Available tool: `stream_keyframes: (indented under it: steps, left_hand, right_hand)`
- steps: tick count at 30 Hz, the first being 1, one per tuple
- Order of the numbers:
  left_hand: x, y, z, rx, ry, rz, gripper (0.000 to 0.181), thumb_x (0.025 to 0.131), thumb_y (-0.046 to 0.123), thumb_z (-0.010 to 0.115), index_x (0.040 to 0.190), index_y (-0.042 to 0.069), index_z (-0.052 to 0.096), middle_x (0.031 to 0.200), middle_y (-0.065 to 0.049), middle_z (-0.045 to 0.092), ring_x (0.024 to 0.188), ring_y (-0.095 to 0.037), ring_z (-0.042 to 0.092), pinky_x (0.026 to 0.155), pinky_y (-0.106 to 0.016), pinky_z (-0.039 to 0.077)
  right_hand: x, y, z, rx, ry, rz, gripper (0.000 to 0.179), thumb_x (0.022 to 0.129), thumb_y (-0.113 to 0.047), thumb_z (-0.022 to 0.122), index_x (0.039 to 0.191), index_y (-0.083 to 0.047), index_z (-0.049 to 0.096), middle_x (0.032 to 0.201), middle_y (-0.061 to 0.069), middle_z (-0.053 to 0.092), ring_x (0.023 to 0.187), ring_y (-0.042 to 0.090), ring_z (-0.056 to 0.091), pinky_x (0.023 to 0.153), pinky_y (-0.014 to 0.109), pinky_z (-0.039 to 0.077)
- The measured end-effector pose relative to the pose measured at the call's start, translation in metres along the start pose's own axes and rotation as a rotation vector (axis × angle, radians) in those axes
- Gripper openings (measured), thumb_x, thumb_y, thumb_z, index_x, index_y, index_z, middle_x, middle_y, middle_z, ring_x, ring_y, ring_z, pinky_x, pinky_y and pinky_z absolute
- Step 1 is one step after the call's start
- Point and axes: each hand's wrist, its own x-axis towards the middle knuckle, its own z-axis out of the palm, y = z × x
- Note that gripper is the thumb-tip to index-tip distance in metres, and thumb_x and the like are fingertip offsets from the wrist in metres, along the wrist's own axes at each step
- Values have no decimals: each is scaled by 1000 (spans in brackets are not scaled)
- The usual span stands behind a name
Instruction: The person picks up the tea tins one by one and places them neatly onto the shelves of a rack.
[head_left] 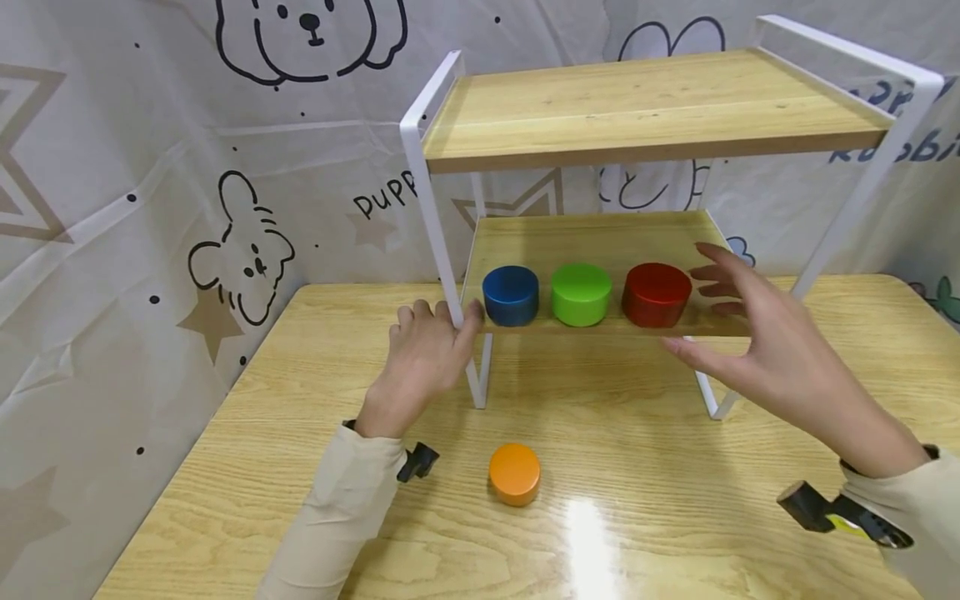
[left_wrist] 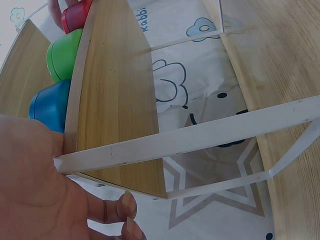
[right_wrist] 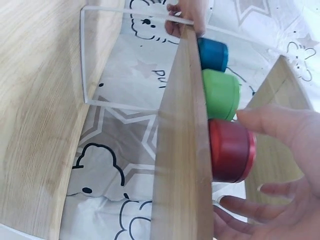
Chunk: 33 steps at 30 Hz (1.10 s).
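A two-tier rack with white metal frame and wooden shelves (head_left: 660,104) stands before me. On its lower shelf (head_left: 600,233), a blue round tin (head_left: 512,297), a green one (head_left: 582,295) and a red one (head_left: 657,296) sit in a row along the front edge. My left hand (head_left: 431,350) grips the rack's left front post at that shelf, thumb beside the blue tin, fingers round the outer side. At the right, my right hand (head_left: 780,342) is spread beside the red tin (right_wrist: 231,150), fingers and thumb apart, holding nothing.
An orange round tin (head_left: 514,474) lies on the wooden table (head_left: 300,483) in front of the rack, right of my left wrist. A cloth with cartoon drawings (head_left: 315,167) hangs behind. The upper shelf overhangs the row of tins.
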Motion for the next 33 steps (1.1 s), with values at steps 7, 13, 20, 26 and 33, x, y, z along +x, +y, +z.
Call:
stream_keyframes:
  steps: [7, 13, 20, 26, 33]
  left_hand:
    - [-1, 1, 0, -1, 6, -3, 60, 101, 49, 18, 81, 4, 52, 85, -17, 46, 82, -35, 40, 70, -42, 33]
    - [-1, 1, 0, -6, 5, -2, 61, 101, 50, 17, 80, 4, 52, 84, -17, 46, 82, -36, 39, 70, -42, 32]
    - [0, 1, 1, -15, -8, 1, 61, 101, 50, 16, 80, 4, 51, 85, -17, 45, 83, -36, 38, 70, -41, 31]
    - [1, 1, 1, -14, -7, -1, 62, 101, 51, 15, 80, 5, 51, 85, -17, 45, 83, -35, 38, 70, -41, 31]
    - [0, 1, 1, -6, 7, -1, 61, 101, 50, 17, 80, 5, 51, 84, -17, 45, 82, -35, 39, 69, -41, 32]
  right_hand:
    - [-19, -4, 2, 43, 113, -7, 85, 80, -17, 79, 150, -16, 31, 129, 16, 54, 105, 27, 59, 94, 22, 42]
    - [-31, -3, 10, 123, 202, -87, 85, 74, 2, 79, 147, -14, 38, 122, 13, 57, 98, -8, 54, 86, 4, 37]
    - [-38, -4, 19, 161, 243, -137, 70, 69, 13, 77, 132, -3, 52, 115, 1, 59, 100, 0, 56, 86, 8, 40]
    - [-40, -4, 30, 134, 223, -197, 52, 67, 14, 78, 114, 0, 60, 107, -7, 60, 96, -2, 57, 87, 10, 41]
    - [-40, -3, 48, 189, 115, -220, 44, 71, 9, 79, 108, -10, 64, 102, -6, 64, 93, 0, 60, 84, 13, 44]
